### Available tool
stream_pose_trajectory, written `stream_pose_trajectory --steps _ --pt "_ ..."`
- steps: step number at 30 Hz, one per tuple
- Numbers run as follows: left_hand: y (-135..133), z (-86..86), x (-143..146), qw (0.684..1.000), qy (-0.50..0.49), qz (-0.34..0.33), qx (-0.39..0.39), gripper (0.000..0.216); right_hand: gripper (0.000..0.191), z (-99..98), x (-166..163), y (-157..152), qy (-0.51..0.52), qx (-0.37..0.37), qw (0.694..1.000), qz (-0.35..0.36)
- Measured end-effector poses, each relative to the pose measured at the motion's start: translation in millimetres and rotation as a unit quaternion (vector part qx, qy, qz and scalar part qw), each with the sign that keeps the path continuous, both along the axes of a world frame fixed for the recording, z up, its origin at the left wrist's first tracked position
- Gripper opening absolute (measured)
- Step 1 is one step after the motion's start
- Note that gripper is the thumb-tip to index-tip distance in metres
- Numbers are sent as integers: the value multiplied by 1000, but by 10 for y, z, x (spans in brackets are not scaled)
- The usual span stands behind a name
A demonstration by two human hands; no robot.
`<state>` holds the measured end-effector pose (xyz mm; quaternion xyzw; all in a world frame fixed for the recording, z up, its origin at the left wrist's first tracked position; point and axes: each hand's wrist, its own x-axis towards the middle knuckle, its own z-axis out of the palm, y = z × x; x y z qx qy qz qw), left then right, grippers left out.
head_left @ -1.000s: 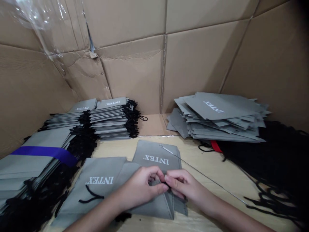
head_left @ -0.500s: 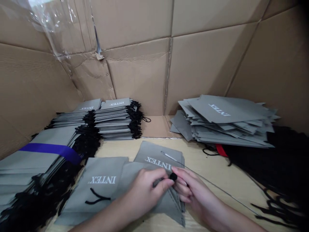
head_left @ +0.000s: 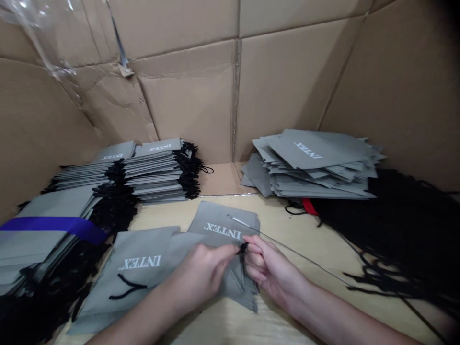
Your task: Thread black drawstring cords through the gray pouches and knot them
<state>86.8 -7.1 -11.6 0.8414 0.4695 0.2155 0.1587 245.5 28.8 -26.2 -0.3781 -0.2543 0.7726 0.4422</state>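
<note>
My left hand (head_left: 201, 275) and my right hand (head_left: 268, 268) meet over a grey INTEX pouch (head_left: 230, 282) lying on the wooden table. Both pinch a short black cord end (head_left: 243, 248) at the pouch's top edge. Under the pouch lies another grey pouch (head_left: 221, 223) with white INTEX lettering. A thin metal threading wire (head_left: 287, 249) rests across it and runs off to the right. A third pouch (head_left: 132, 268) with a loose black cord on it lies to the left of my left hand.
Stacked grey pouches with black cords (head_left: 158, 170) stand at the back left, a bundle with a purple band (head_left: 53, 227) at the left. A loose pile of grey pouches (head_left: 312, 163) sits back right above a heap of black cords (head_left: 406, 230). Cardboard walls (head_left: 287, 81) enclose the table.
My hands have drawn the black cord end up out of the pouch's edge and shifted a little left. The view has tipped slightly.
</note>
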Motion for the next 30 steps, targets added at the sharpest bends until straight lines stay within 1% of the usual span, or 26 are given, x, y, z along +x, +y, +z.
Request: stream_pose_trajectory --steps 1,3,5,6,7,9,11,14,17,20,23,25,28,30 --pt "0 7 1 1000 -1 -3 -1 29 37 13 5 8 -5 17 1000 -6" --pt "-3 38 14 1000 0 5 -2 27 39 45 34 37 -37 95 995 10" --pt "-7 95 37 999 22 32 -9 25 43 71 74 73 -81 186 977 68" --pt "-8 127 49 998 37 52 -14 24 45 75 92 88 -98 214 967 98" --pt "-6 158 59 996 50 73 -18 23 45 71 103 99 -108 225 961 120" --pt "8 205 72 992 64 106 -26 21 44 41 107 109 -106 214 962 130" --pt "36 219 72 991 62 113 -38 23 42 -8 91 106 -97 200 967 128" --pt "82 192 55 992 46 95 -63 24 43 -71 66 103 -90 187 968 139" --pt "98 153 40 994 10 68 -87 22 48 -97 62 114 -85 183 968 152" --pt "75 134 36 995 -1 46 -87 23 50 -109 66 130 -86 187 968 144" --pt "40 134 38 996 39 57 -52 24 50 -128 69 142 -110 192 967 128" --pt "23 141 41 993 95 66 -6 23 51 -139 73 148 -128 201 963 124" --pt "8 143 46 977 188 65 76 23 53 -144 89 144 -169 230 950 122" --pt "0 131 49 964 229 57 119 21 53 -135 104 128 -206 258 935 126"
